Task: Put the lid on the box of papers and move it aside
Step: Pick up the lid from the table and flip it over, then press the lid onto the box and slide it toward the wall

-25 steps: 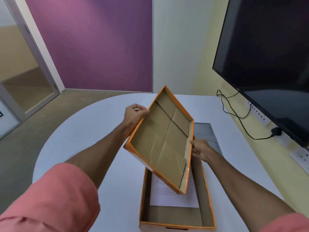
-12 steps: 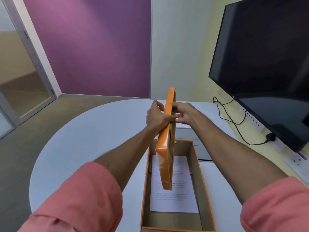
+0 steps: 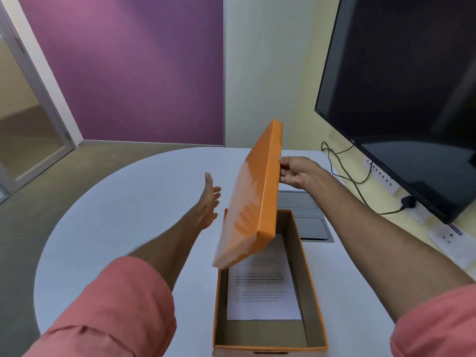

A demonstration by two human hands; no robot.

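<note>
An open orange cardboard box (image 3: 311,287) stands on the white table, with white printed papers (image 3: 262,289) lying flat inside. The orange lid (image 3: 253,199) hangs tilted above the box's far end, its orange top turned toward my left. My right hand (image 3: 296,173) grips the lid's right edge. My left hand (image 3: 210,199) is off the lid, just to its left, with the fingers spread and nothing in it.
The round white table (image 3: 123,210) spreads out to the left. A grey panel (image 3: 306,215) is set into the table behind the box. A large dark screen (image 3: 404,94) hangs on the right wall, with cables (image 3: 345,171) and sockets beneath it.
The lid has turned over from edge-on, so its orange top now faces left. My left hand has let go of it and moved off to the left; my right hand keeps hold.
</note>
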